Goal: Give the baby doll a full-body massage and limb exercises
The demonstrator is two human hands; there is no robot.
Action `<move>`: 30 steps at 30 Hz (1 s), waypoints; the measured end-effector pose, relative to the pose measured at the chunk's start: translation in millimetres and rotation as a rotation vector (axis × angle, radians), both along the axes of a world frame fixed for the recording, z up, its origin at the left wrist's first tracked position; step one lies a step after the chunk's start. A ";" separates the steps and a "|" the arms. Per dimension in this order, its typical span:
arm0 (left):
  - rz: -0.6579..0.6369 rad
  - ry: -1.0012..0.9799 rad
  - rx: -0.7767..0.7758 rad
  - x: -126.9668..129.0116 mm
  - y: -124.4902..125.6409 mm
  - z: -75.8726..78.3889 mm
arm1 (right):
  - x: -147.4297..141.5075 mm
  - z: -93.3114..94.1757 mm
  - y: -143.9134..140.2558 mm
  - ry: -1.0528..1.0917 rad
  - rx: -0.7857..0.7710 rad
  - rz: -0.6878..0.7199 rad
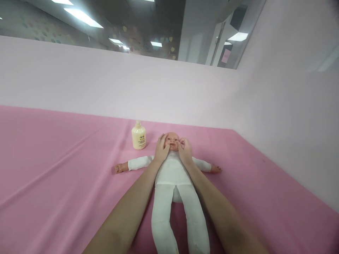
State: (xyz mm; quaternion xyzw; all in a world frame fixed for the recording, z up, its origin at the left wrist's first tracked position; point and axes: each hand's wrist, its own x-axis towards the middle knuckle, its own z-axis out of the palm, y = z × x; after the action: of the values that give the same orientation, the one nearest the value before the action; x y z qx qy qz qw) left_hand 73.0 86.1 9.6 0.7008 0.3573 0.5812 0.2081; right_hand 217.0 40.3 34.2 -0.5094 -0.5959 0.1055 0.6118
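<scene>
Both hands on the baby doll's face, doll supine on pink sheet.

Lotion bottle (138,135) stands just left of the baby doll (173,169). Left hand (161,148) cups the doll's cheek, fingers together; right hand (184,150) on the other cheek, fingers curled against the face. Head looks like hard vinyl, body soft, light, floppy. Best grip: under head and torso, not limbs.

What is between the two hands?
The doll's face lies between the left hand and the right hand, both touching its cheeks, in the head view.
</scene>
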 end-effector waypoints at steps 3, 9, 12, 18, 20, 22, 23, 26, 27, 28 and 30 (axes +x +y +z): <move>0.009 0.001 0.005 0.1 -0.4 1.2 | -0.3 5.0 -1.8 -0.014 0.040 -0.003; -0.016 0.023 0.026 -0.9 -0.6 4.1 | -1.5 9.9 -1.6 -0.140 0.051 0.142; -0.041 0.014 0.031 -1.3 -1.2 5.7 | -1.5 9.1 0.0 -0.207 -0.035 0.201; -0.029 -0.044 -0.097 -0.2 1.7 4.0 | -0.3 2.0 5.1 -0.116 -0.205 0.212; -0.024 -0.054 -0.122 0.2 3.3 2.4 | 0.4 -1.4 7.6 -0.066 -0.258 0.200; -0.019 -0.061 -0.125 0.5 4.7 0.6 | 1.2 -4.2 10.0 -0.016 -0.317 0.188; -0.019 -0.063 -0.124 0.6 5.4 -0.3 | 1.6 -5.2 10.9 0.003 -0.342 0.181; 0.012 -0.068 -0.164 1.0 7.7 -3.6 | 2.6 -6.5 12.1 0.031 -0.375 0.179; 0.034 -0.068 -0.195 1.1 8.3 -4.6 | 2.8 -6.6 12.1 0.032 -0.365 0.187; 0.059 -0.066 -0.226 1.2 8.8 -5.5 | 2.9 -6.5 12.0 0.026 -0.347 0.201; 0.092 -0.059 -0.259 1.4 8.9 -6.0 | 3.0 -6.0 11.6 0.004 -0.297 0.234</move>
State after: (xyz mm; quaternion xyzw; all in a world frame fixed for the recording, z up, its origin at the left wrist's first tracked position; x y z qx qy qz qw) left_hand 74.4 95.1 3.7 0.6334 0.4549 0.5596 0.2805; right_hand 220.0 51.9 28.2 -0.5210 -0.6279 0.2637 0.5145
